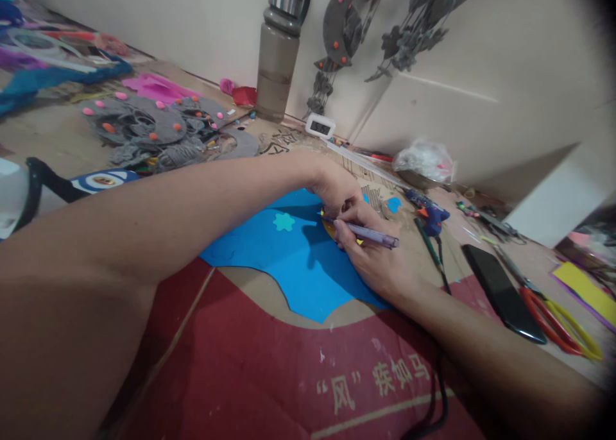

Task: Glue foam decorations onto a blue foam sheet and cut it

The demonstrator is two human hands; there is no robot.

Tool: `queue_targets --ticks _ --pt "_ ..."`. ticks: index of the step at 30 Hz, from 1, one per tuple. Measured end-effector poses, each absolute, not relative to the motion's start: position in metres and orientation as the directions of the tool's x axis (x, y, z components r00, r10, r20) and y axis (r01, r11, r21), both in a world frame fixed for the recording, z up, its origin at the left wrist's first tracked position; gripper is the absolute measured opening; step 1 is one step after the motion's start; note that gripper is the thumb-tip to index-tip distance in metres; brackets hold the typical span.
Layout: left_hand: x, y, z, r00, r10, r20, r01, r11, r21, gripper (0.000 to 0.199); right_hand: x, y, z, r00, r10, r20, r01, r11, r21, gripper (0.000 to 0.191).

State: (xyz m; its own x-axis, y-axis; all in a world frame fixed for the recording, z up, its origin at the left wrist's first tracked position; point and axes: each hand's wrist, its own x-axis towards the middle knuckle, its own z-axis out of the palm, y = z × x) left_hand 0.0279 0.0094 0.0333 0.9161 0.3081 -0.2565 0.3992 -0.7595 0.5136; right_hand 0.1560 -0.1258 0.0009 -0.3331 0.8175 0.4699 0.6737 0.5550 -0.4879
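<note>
The blue sheet (312,279) lies beneath both hands, a yellow piece (329,229) on it partly covered by them. Over the sheet's right side, the right hand (369,247) grips a purple pen (378,236). The left hand (339,186) bends over its far edge — fingers mostly hidden, their hold impossible to tell.

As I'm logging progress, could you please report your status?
Right hand gripping purple pen. Left hand close to yellow piece. Blue sheet beneath, partly hidden by left forearm.
</note>
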Motion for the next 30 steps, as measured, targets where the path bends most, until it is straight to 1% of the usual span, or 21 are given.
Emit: queue_targets --ticks 9,13,17,20,25,30 --pt "0.028 0.009 0.034 0.913 0.312 -0.262 0.405 -0.769 0.495 0.031 0.156 -0.126 0.002 -0.35 0.811 0.468 0.669 0.567 -0.48 0.018" --pt "0.027 0.007 0.035 0.916 0.298 -0.269 0.398 -0.761 0.513 0.034 0.156 -0.126 0.004 -0.359 0.81 0.464 0.662 0.572 -0.485 0.018" --pt "0.026 0.007 0.037 0.927 0.276 -0.253 0.37 -0.78 0.505 0.037 0.156 -0.127 0.005 -0.368 0.811 0.455 0.661 0.572 -0.486 0.018" --pt "0.027 0.009 0.036 0.923 0.278 -0.267 0.381 -0.761 0.525 0.036 0.156 -0.127 0.007 -0.374 0.81 0.452 0.652 0.576 -0.494 0.018" --pt "0.027 0.009 0.034 0.925 0.262 -0.275 0.377 -0.725 0.577 0.03 0.155 -0.13 0.014 -0.373 0.839 0.397 0.668 0.54 -0.513 0.02" --pt "0.026 0.006 0.038 0.93 0.254 -0.264 0.361 -0.754 0.548 0.029 0.155 -0.133 0.018 -0.363 0.863 0.352 0.675 0.504 -0.539 0.021"
